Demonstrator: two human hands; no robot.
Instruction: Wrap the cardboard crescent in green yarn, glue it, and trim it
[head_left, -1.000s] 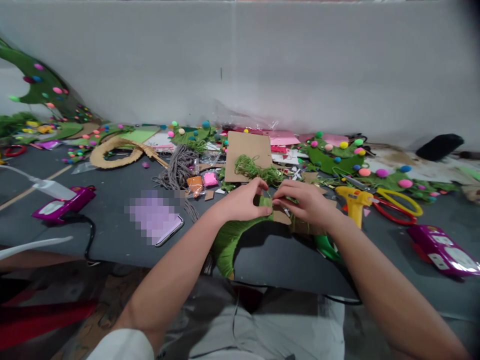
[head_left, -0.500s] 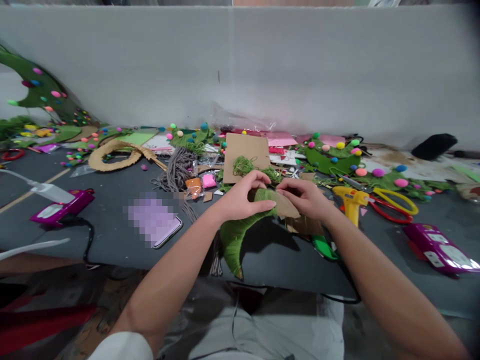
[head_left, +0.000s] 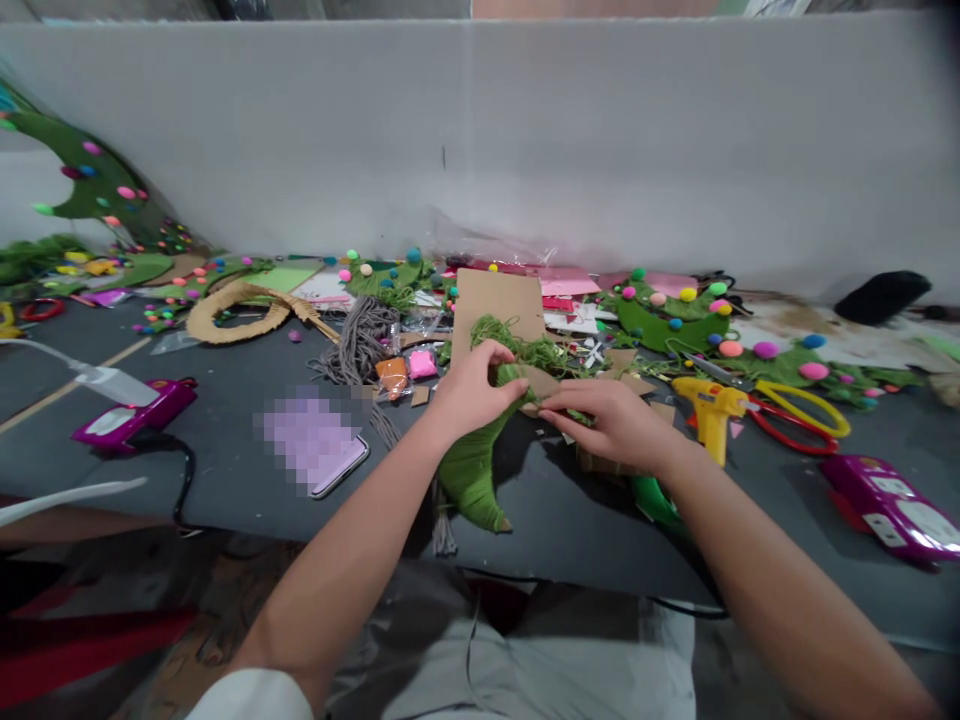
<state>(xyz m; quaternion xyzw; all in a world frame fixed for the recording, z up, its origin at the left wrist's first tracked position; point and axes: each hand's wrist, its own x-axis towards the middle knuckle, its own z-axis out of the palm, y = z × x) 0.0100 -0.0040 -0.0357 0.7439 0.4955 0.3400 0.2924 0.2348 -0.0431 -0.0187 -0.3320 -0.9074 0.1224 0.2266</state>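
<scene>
A crescent-shaped cardboard piece wrapped in green yarn (head_left: 474, 475) hangs in front of me, its lower tip near the table's front edge. My left hand (head_left: 484, 390) grips its upper part between thumb and fingers. Bare brown cardboard (head_left: 541, 382) shows at the upper end. My right hand (head_left: 611, 425) is closed in a pinch at that end, just under the bare cardboard. A bit of green yarn (head_left: 577, 416) shows between its fingers, though the strand itself is hard to make out.
A yellow glue gun (head_left: 709, 410) and red-and-yellow-handled scissors (head_left: 802, 410) lie to the right, near a purple power strip (head_left: 892, 505). A phone (head_left: 315, 445), grey yarn (head_left: 366, 340) and a straw-coloured ring (head_left: 236, 313) are left. Pom-pom-covered green crescents (head_left: 667, 325) line the wall.
My right hand has moved from above the bare cardboard end to below its edge. The crescent has turned slightly, its lower tip swinging right. The view has shifted a little.
</scene>
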